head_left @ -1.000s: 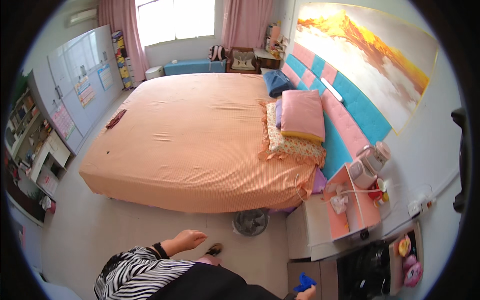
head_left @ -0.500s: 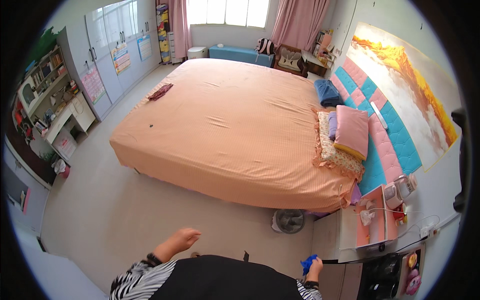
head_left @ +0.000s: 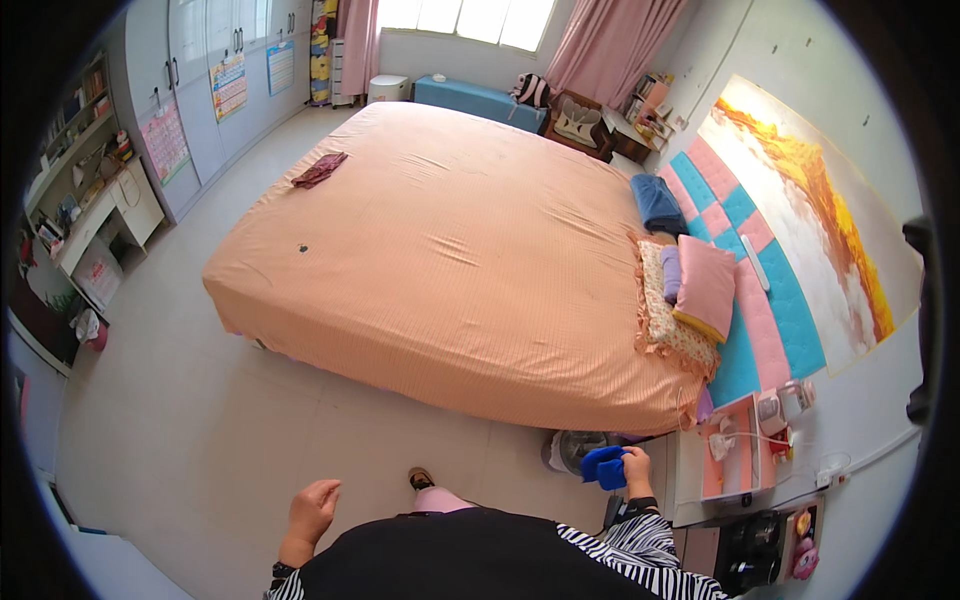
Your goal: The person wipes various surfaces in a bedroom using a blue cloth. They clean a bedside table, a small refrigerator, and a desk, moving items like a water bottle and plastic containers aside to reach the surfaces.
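My right hand (head_left: 637,466) grips a bright blue cloth (head_left: 603,468), which hangs folded from the fingers. The cloth shows in front of a grey waste bin (head_left: 572,452) at the foot of the bedside cabinet, partly covering it. On the left, my left hand (head_left: 314,508) hangs over the floor, its fingers loosely curled together with nothing seen in them. Ahead lies a wide bed with an orange sheet (head_left: 440,270). A dark red crumpled cloth (head_left: 320,170) and a small dark object (head_left: 303,248) lie on it.
Pillows (head_left: 705,285) and folded blue fabric (head_left: 658,203) rest by the padded headboard (head_left: 780,310). A pink and white bedside cabinet (head_left: 715,470) stands at right. A desk (head_left: 105,225) and wardrobes (head_left: 190,120) line the left. Tiled floor (head_left: 200,400) runs between bed and desk.
My right hand has moved forward and up with the blue cloth, which shows more fully. My left hand has dropped back and left. One foot has come into view; the view has shifted.
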Tool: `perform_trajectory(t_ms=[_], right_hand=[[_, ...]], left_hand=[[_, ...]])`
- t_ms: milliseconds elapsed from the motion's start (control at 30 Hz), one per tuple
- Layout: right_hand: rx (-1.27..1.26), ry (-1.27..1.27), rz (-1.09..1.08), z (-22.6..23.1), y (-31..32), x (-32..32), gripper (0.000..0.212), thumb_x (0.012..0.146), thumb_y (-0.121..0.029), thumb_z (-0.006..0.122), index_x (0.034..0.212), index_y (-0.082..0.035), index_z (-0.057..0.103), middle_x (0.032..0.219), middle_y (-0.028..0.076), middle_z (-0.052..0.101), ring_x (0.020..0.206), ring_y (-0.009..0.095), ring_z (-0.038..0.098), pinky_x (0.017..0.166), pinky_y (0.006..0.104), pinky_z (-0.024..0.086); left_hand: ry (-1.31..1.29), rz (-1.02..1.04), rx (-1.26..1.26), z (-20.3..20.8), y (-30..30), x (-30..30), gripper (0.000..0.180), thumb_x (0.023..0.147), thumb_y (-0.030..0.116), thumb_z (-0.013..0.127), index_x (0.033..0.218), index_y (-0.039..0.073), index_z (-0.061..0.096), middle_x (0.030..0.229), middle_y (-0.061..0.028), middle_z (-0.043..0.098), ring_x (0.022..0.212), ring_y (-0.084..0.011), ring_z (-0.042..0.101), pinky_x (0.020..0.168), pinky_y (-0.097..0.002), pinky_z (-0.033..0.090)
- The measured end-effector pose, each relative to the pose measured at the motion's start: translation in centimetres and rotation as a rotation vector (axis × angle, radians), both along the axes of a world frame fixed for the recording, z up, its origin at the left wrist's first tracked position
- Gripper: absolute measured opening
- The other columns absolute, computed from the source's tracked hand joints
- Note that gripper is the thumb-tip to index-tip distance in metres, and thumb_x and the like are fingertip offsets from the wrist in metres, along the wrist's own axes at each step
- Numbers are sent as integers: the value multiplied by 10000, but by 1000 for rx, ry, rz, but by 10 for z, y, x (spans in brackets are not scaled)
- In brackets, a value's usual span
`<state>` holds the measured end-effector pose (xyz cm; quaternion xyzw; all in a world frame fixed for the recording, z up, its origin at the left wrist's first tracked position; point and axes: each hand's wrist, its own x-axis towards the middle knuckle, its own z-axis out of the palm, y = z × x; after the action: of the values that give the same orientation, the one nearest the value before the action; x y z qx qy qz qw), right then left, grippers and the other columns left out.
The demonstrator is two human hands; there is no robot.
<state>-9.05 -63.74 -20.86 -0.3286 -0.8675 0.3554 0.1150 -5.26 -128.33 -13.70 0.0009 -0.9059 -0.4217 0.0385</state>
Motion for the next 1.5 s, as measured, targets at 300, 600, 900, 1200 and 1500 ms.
perform_trajectory(t_ms=[300,600,900,1200,1500], right_hand=[[32,177,131,63,-18,-182,266,682,-97,543,886,11,676,772,121,666,730,189,629,684,289,493],[-693,123,593,146,-288,-287,287,785,-120,533,1034,-2,611,867,102,629,739,175,615,655,271,509],[-718,-279,1242,134,-663,-261,248,780,-138,548,997,-51,632,886,89,627,835,177,578,755,308,477],[-640,-278,1733,161,-834,-270,302,775,-167,551,1053,-57,598,975,115,631,882,226,589,801,343,472],[-1032,-102,1308,108,-962,-387,234,795,-125,605,1010,-32,587,934,45,602,881,125,547,790,273,456]], left_hand=[[41,166,20,18,-33,-76,134,795,60,594,914,16,637,874,-146,649,764,-290,629,676,-331,501],[6,77,107,31,-93,-128,136,803,60,595,920,3,635,896,-155,647,798,-290,626,691,-319,500],[201,28,160,60,-243,-163,421,762,88,665,1161,35,544,1142,-162,580,992,-290,587,859,-344,461],[-212,-176,881,54,-357,-207,727,730,178,728,1339,31,358,1216,-132,513,1123,-235,488,973,-364,377],[-209,-63,798,24,-472,-334,797,695,68,721,1374,43,304,1295,-126,445,1178,-227,450,1004,-366,364]])
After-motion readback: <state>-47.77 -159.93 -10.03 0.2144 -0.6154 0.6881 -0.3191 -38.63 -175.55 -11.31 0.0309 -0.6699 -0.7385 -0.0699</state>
